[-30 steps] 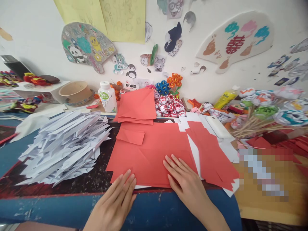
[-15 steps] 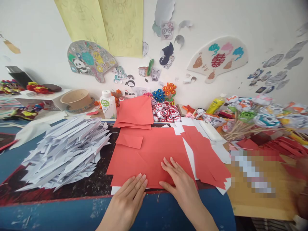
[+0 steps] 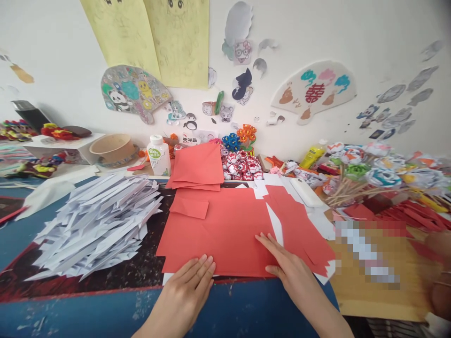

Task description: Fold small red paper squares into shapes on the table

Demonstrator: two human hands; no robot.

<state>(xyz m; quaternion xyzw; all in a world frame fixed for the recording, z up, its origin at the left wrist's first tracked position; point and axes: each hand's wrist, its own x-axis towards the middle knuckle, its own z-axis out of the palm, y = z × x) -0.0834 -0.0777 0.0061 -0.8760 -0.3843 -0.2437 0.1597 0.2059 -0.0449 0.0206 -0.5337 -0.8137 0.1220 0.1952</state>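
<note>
Large red paper sheets lie flat in front of me. My left hand rests with fingers stretched on their near edge, left of the middle. On the near right part of the same sheets lies my right hand, its fingers extended and thumb apart. Neither hand grasps anything. A small folded red paper piece sits on the sheets at upper left, and a stack of red squares is behind it. Beside my right hand are more red paper strips over white sheets.
A big heap of folded white paper strips spreads at left. Along the wall stand a white bottle, a round wooden tub and red-white paper pieces. At right are paper flowers and another person's hand beside a wooden board.
My right hand has slid to the right across the red paper, towards its right edge. My left hand stays in place. The view has shifted slightly.
</note>
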